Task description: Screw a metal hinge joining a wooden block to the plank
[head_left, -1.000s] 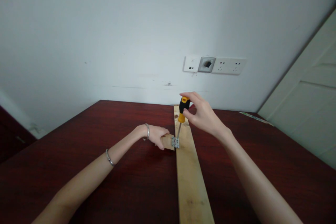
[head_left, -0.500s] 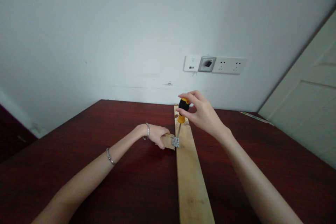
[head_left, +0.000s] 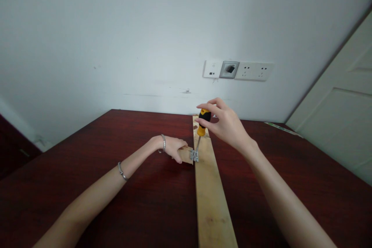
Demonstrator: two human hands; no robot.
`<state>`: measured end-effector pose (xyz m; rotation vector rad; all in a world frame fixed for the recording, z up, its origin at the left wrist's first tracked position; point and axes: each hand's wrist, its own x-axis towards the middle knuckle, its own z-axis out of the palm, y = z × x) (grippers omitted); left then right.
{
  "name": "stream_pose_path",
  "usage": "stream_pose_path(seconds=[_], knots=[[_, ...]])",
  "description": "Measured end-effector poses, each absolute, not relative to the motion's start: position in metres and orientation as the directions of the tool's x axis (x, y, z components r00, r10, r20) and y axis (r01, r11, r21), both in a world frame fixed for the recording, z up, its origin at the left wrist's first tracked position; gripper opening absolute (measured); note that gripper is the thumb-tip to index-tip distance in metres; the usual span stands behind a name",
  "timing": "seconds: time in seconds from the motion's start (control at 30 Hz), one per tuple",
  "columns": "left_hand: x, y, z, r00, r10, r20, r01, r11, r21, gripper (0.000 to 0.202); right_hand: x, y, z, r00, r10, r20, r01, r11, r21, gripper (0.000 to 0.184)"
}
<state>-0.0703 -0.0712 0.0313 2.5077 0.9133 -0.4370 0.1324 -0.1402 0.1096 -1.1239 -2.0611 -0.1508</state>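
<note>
We close our left hand (head_left: 175, 148) round a short block (head_left: 186, 155), seemingly to steady it left of the long plank (head_left: 212, 197); our right hand (head_left: 228, 126) pinches the black-and-yellow screwdriver (head_left: 205, 115) nearly upright, likely to line its tip up with the silvery, dark-spotted hinge (head_left: 194, 156) bridging both pieces

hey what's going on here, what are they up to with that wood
A person is working with a screwdriver in the right hand, its tip down at a small metal hinge. The left hand holds a short wood block beside the long board, and the hinge spans the two. The board lies on a dark red tabletop. Whether a screw sits under the tip is too small to tell.
</note>
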Motion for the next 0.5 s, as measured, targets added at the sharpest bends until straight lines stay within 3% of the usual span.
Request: stream_pose_path(seconds=[0.23, 0.5], knots=[[-0.0713, -0.0710, 0.0319, 0.723, 0.539, -0.433, 0.675, -0.684, 0.276, 0.064, 0.1339, -0.1401, 0.1115, -0.324, 0.678, 0.660, 0.720, 0.629, -0.292, 0.045], [-0.0727, -0.0702, 0.0312, 0.731, 0.535, -0.423, 0.668, -0.688, 0.283, 0.067, 0.1336, -0.1411, 0.1114, -0.335, 0.687, 0.645, 0.747, 0.611, -0.262, 0.035]])
